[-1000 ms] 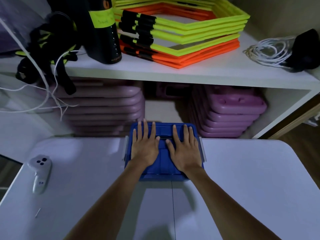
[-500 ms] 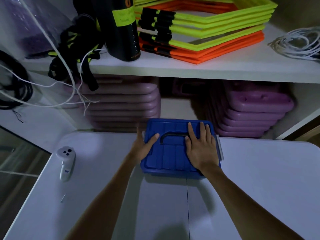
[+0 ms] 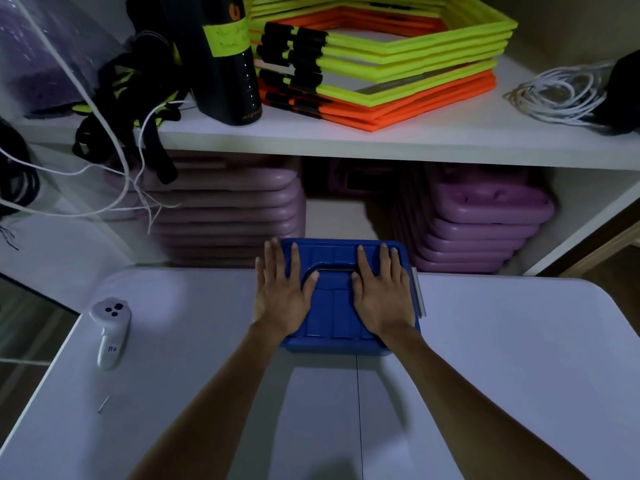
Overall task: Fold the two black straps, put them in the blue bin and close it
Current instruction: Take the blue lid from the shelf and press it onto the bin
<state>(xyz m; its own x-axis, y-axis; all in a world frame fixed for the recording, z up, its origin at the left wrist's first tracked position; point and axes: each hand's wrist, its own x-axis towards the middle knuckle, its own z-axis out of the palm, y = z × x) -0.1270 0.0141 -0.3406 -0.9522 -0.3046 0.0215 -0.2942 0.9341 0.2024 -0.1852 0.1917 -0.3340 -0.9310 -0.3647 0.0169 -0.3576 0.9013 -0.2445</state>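
Note:
The blue bin (image 3: 337, 306) sits at the far edge of the white table (image 3: 502, 358) with its lid on and the handle lying flat. My left hand (image 3: 280, 292) lies flat on the lid's left side, fingers spread and partly over the bin's left edge. On the lid's right side my right hand (image 3: 381, 294) presses flat, fingers apart. A grey latch (image 3: 418, 292) shows on the bin's right side. No black straps are visible on the table; the bin's inside is hidden by the lid.
A white controller (image 3: 110, 329) lies on the table at the left, with a small pin (image 3: 103, 404) nearer me. Behind the table a shelf (image 3: 346, 140) holds stacked yellow and orange frames (image 3: 381, 74), a black cylinder (image 3: 225, 57), tangled cords (image 3: 561, 93); purple steppers (image 3: 485, 220) below.
My left hand came back from the bin's left side onto the lid. The right hand stayed flat on the lid. The view shifted slightly.

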